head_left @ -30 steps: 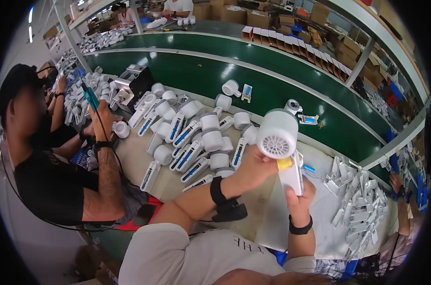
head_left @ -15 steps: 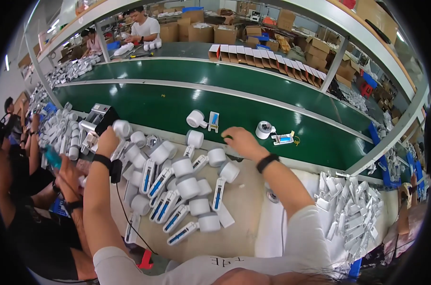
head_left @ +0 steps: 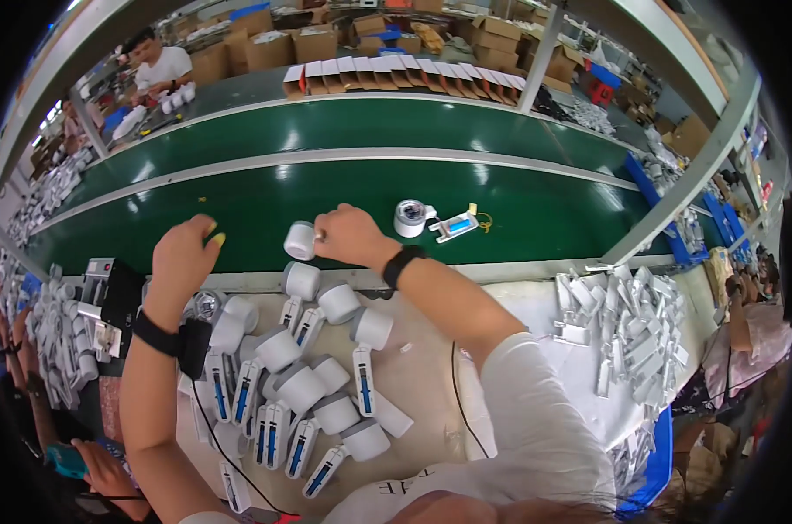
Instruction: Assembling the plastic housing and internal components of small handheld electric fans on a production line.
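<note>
My right hand is closed around the handle end of a white round-headed device at the near side of the green conveyor belt; the hand hides the handle. Above the belt's near edge, my left hand holds nothing, thumb and forefinger apart. Another round-headed device stands on the belt to the right, its silvery inside facing up. Joined to it is an opened handle with a blue strip inside and a thin yellow wire. Before me lies a heap of similar devices with blue strips in their handles.
A black and silver machine stands left, beside more white devices. White plastic handle covers are piled at right, above a blue bin. A metal post rises at right. Other people work left, right and across the belt.
My right hand has reached the device on the belt, closed on it and drawn it nearer. My left hand has left the heap and moved up to the belt edge. The view has turned right.
</note>
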A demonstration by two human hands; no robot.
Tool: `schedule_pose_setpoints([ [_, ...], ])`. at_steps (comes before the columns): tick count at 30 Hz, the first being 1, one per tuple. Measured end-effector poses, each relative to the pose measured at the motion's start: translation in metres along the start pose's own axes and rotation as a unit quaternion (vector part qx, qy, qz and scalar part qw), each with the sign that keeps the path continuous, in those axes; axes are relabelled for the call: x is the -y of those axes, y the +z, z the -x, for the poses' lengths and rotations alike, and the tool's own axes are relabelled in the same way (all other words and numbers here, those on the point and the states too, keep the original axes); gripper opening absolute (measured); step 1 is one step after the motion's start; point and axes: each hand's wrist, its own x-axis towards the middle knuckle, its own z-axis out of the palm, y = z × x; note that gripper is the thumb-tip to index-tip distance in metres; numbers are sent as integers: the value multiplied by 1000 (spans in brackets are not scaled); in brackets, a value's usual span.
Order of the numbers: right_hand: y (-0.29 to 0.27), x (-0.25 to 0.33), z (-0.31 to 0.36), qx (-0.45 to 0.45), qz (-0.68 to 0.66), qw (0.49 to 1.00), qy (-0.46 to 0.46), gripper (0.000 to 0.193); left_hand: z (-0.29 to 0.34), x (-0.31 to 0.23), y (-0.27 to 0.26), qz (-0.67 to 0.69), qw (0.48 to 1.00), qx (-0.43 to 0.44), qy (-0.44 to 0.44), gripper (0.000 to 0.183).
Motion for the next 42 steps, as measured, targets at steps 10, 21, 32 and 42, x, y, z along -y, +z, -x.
schedule_pose_setpoints([
  [10,-215,15,232,78,-219,922,310,17,-70,-191,139,79,940,166,289,15],
  [21,-181,41,366,-15,77,967,244,20,-67,-274,237,10,981,138,139,28],
  [32,-194,51,324,-110,-73,974,182,87,-24,-268,75,755,529,385,-29,44],
  [42,-165,59,326,-95,-663,718,188,86,130,-297,3,902,293,302,-98,41],
])
